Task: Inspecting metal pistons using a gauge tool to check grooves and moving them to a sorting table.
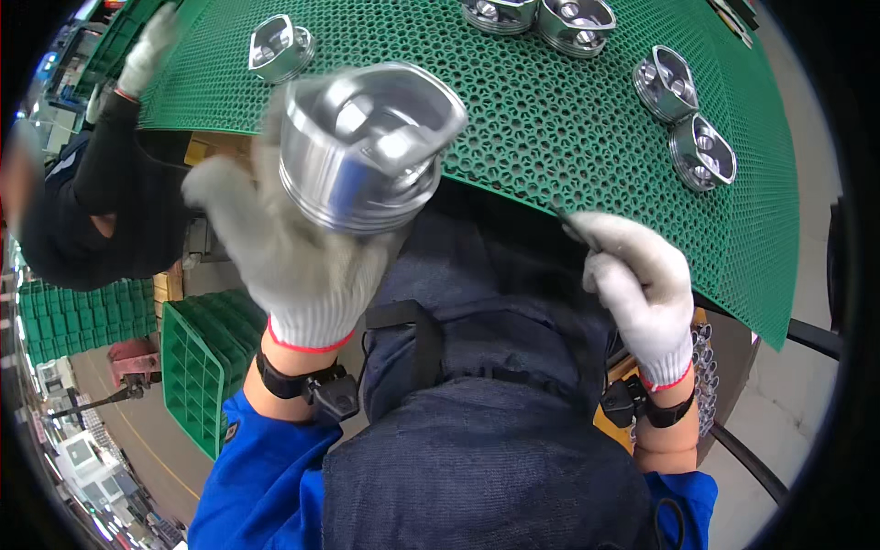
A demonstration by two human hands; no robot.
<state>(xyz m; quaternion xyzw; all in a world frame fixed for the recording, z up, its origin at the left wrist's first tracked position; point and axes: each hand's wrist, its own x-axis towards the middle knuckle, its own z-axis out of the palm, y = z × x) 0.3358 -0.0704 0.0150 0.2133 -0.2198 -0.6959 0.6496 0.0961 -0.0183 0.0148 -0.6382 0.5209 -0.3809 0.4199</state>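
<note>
A shiny metal piston (pixel 367 156) is raised above the near edge of the green mat, its hollow side facing up toward me. My left hand (pixel 312 252), in a white knit glove, supports it from behind and below; the thumb sticks out to the left and the other fingers are mostly hidden by the piston. My gloved right hand (pixel 646 280) is closed in a pinch at the mat's front edge. From its fingertips pokes a thin dark tool (pixel 575 226), most of it hidden, so its kind is unclear.
Several more pistons (pixel 703 153) stand on the perforated green mat (pixel 550 119), at its far side and right. At the left a co-worker's gloved hand (pixel 147 55) reaches over the mat's edge. Green crates (pixel 197 367) stand lower left; small metal rings (pixel 704 367) lie below the mat at right.
</note>
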